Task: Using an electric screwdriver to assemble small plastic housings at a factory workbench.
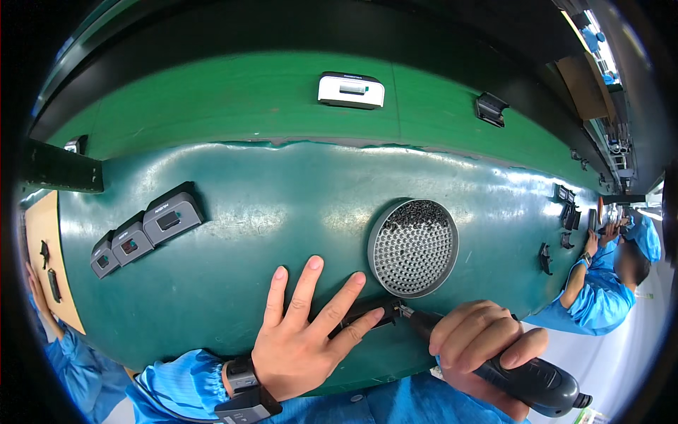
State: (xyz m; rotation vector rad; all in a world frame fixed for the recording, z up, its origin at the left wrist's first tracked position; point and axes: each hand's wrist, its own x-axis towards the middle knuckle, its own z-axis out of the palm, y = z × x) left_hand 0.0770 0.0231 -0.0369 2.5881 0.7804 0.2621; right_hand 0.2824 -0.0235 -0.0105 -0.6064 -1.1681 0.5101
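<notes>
Nearest, over the near edge of the tabletop (282,184), the right hand (484,346) has its fingers wrapped around a dark power screwdriver (540,381), whose bit points left. The left hand (300,346) lies palm down with fingers spread; its index finger and thumb straddle a black part (364,311) close to the middle of that near edge. The bit is at the part's right end; whether it touches cannot be told. Just beyond stands a round tray (373,247), its dimpled plate holding dark small pieces (420,212) heaped at the far side. The bit might skid off and catch the thumb, since the thumb tip is so close and the splayed hand may let the part turn; a careless swing of the screwdriver could jog the tray and spill the pieces. Toward the tabletop's left end sit three grey housings (169,215) in a slanting row, pale lettering on their top faces. At its right end, a co-worker in a blue sleeve (600,304) sits near loose black pieces (567,212). Past the far edge, a green strip (247,99) carries a white housing (351,90), its dark top bearing small pale print.
</notes>
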